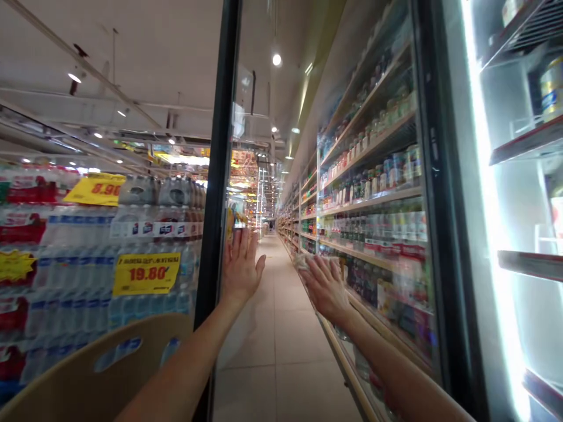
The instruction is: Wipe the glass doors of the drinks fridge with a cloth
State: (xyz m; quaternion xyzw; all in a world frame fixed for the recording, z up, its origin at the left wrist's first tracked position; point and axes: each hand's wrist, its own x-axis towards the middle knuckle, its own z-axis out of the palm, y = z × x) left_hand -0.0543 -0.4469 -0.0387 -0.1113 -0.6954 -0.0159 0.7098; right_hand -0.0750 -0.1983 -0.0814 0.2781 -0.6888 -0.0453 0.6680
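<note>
A glass fridge door (281,146) stands swung open in front of me, with a black frame (220,176) at its left edge. My left hand (241,266) lies flat on the glass, fingers stretched upward and holding nothing. Further right, my right hand (328,287) presses a pale cloth (302,261) against the same pane, fingers laid over it. Through the glass I see the aisle and its shelves.
The lit fridge interior (519,193) with wire shelves and a can (552,88) is at the right. Stacked water bottles (145,234) with yellow price tags (145,274) stand at the left. A tan plastic rim (88,375) sits low left. A tiled aisle (277,328) runs ahead beside drink shelves (373,193).
</note>
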